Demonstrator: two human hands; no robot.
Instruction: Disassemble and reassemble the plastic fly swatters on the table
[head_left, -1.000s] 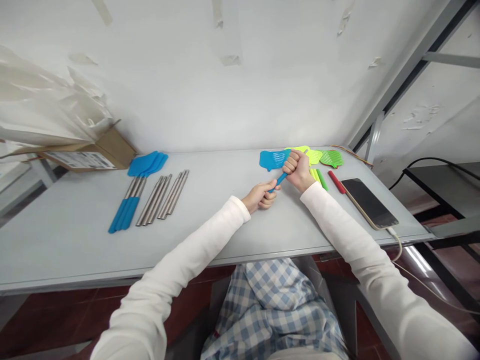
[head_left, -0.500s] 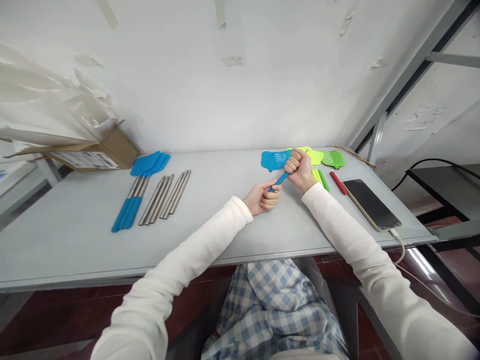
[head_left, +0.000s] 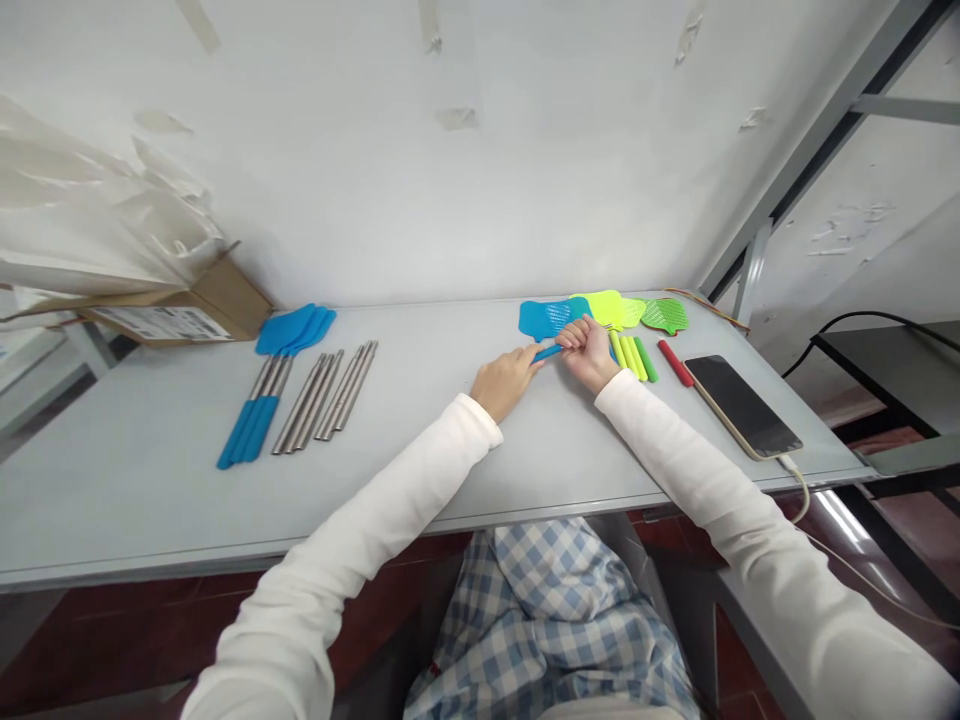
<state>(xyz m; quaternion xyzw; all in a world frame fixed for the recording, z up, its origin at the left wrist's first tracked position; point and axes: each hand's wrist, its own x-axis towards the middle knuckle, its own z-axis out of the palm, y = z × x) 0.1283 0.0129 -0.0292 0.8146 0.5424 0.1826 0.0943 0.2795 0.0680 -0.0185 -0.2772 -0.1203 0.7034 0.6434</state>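
Between my two hands runs a slim blue handle, held low over the table's right half. My left hand is closed around its left end, back of the hand upward. My right hand wraps the other end, and its fingers hide what is inside them. Just behind lie a blue fly swatter head, a yellow fly swatter head and a green fly swatter head. Right of my right hand rest several yellow handles, a green handle and a red handle.
On the left lie several blue fly swatters with metal shafts and blue heads, beside several bare metal tubes. A cardboard box stands at the back left. A phone with a cable lies at the right edge of the grey table.
The blue handle has tipped from slanting to nearly level. My left hand has turned knuckles up and shifted slightly left; my right hand has come down a little, uncovering more of the yellow handles.
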